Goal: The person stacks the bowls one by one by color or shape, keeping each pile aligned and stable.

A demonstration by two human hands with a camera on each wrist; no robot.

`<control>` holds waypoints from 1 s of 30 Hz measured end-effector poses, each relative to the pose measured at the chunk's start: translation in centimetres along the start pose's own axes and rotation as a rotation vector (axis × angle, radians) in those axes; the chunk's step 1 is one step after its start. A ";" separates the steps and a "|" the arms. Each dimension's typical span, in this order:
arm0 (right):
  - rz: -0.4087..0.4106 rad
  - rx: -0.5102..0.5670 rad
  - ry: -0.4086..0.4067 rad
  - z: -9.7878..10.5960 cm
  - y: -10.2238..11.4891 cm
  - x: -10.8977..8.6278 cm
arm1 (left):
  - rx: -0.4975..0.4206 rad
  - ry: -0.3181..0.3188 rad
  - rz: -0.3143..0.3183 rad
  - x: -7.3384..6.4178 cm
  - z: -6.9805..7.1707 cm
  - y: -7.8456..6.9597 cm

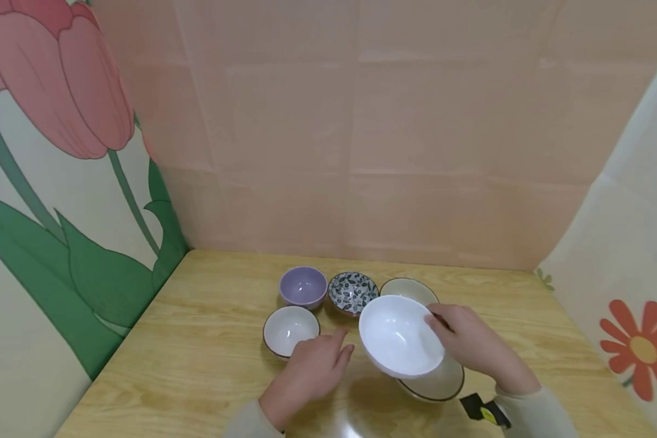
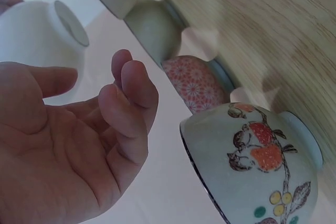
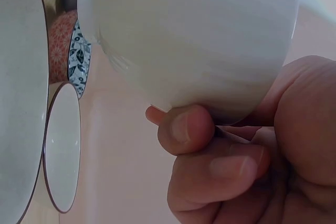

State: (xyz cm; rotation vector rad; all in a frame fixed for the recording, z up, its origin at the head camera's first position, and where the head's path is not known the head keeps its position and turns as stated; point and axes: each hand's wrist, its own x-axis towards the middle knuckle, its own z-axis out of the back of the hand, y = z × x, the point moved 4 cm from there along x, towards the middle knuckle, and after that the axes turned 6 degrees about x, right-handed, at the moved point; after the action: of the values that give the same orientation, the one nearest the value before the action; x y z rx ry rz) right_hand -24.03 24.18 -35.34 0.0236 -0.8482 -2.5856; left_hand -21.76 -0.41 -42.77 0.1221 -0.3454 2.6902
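My right hand [image 1: 468, 340] grips the rim of a plain white bowl [image 1: 398, 337], thumb inside and fingers beneath. This bowl is tilted, held in the air over a cream bowl with a dark rim [image 1: 443, 384], which it partly hides. My left hand [image 1: 316, 365] holds nothing, its fingers loosely bent, close to a white brown-rimmed bowl [image 1: 289, 330]. In the left wrist view that bowl's outside shows painted fruit [image 2: 265, 158]. Seen by the right wrist camera, the fingertips [image 3: 186, 129] press against the white bowl's outer wall [image 3: 199, 40].
Behind stand a purple bowl [image 1: 303, 287], a bowl with dark leaf print inside [image 1: 353, 293] and red outside [image 2: 194, 85], and another cream bowl [image 1: 407, 288]. A wooden table [image 1: 186, 353] carries them all. A pink backdrop [image 1: 350, 140] rises at the far edge.
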 end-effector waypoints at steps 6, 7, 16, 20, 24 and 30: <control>-0.016 -0.004 -0.007 0.2 -0.5 -0.5 | -0.025 0.009 0.000 0.2 -0.1 -0.3; -0.015 -0.007 -0.007 0.3 -0.6 -0.5 | -0.029 0.009 0.001 0.2 -0.2 -0.3; -0.028 -0.008 -0.015 0.4 -1.4 -1.0 | -0.038 0.023 0.001 0.3 -0.4 -0.6; -0.006 -0.023 -0.034 0.5 -1.9 -1.5 | -0.036 0.027 -0.007 0.4 -0.6 -0.7; 0.013 -0.053 -0.070 0.6 -2.4 -2.0 | -0.034 0.033 -0.007 0.4 -0.6 -0.8; 0.032 -0.086 -0.109 0.5 -3.3 -2.7 | -0.030 0.039 -0.006 0.4 -0.6 -0.9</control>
State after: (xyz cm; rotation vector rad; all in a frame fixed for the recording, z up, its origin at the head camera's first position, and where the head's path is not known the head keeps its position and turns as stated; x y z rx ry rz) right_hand -22.95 27.92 -37.08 -0.1560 -0.7681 -2.6103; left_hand -21.76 0.75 -43.08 0.0617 -0.3725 2.6769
